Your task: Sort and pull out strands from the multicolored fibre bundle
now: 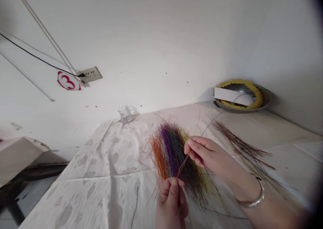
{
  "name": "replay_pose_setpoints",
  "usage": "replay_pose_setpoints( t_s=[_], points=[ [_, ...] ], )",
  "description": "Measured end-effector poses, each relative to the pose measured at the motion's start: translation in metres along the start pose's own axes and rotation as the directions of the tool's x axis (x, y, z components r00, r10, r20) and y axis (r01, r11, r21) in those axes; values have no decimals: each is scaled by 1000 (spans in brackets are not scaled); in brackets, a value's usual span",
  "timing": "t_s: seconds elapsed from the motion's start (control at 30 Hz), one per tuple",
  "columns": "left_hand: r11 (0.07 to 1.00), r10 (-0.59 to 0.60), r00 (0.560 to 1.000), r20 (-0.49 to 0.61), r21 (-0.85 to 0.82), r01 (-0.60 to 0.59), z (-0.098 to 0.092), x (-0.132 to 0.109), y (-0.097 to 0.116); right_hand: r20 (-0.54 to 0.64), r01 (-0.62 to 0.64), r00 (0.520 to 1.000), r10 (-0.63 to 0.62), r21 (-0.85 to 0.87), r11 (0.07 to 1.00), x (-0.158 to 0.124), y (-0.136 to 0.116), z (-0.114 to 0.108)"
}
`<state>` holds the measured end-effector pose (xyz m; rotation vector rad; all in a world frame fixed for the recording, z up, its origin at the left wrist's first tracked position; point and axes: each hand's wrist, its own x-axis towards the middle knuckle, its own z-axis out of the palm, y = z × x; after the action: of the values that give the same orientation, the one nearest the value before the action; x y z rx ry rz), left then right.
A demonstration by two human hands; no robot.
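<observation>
Pinching narrowly, our right hand [205, 153] held a thin orange strand [183, 165] while our left hand [170, 202] closed around the dyed fibre bundle [174, 155] above the patterned cloth [101, 161] (a silver bangle [252, 198] sat on that right wrist); one bundle stood gathered, and a looser spray of reddish strands [239, 143] lay ungathered nearby

right wrist [242, 188]: slim silvery bangle [249, 205] — probably metal, view soft | hands [209, 155]: bare — nothing worn
</observation>
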<state>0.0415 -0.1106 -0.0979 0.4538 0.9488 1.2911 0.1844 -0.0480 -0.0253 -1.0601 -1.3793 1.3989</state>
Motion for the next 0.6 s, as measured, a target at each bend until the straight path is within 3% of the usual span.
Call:
replay_pose_setpoints(
  t_s=[0.27, 0.4, 0.6],
  points=[
    [980, -50, 996, 77, -186, 64, -1, 3, -1, -41, 28, 999, -30, -67, 997, -4, -5, -2],
    [937, -169, 979, 114, -289, 195, -4, 6, 1, -14, 58, 998, -60, -142, 988, -5, -6, -1],
    [924, -208, 975, 76, -312, 221, -4, 5, 2, 3, 104, 994, -106, -250, 963, -6, -7, 0]
  ],
)
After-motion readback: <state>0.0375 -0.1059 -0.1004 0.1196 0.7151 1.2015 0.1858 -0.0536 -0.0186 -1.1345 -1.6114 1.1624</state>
